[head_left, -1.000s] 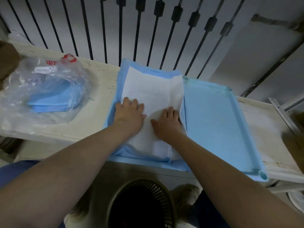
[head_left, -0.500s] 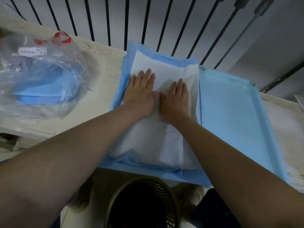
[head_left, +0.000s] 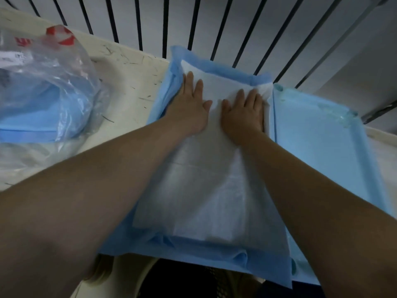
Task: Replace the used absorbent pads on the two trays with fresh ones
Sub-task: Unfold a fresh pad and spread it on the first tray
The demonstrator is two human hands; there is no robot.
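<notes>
A fresh absorbent pad (head_left: 204, 190), white with a blue border, lies spread over the left tray, and its blue edge hangs over the table's front. My left hand (head_left: 190, 106) presses flat on the pad's far left part, fingers straight. My right hand (head_left: 245, 110) presses flat beside it on the far right part. To the right sits the second tray (head_left: 318, 136), light blue with raised rims; whether a pad lines it I cannot tell.
A clear plastic bag (head_left: 43, 87) holding folded blue pads lies on the scratched white table (head_left: 129, 82) at the left. Black vertical bars (head_left: 165, 24) stand right behind the table. A dark mesh bin (head_left: 193, 282) sits below the front edge.
Both hands slid away from me along the pad, from its near middle to its far end, flattening it. The view moved closer to the table.
</notes>
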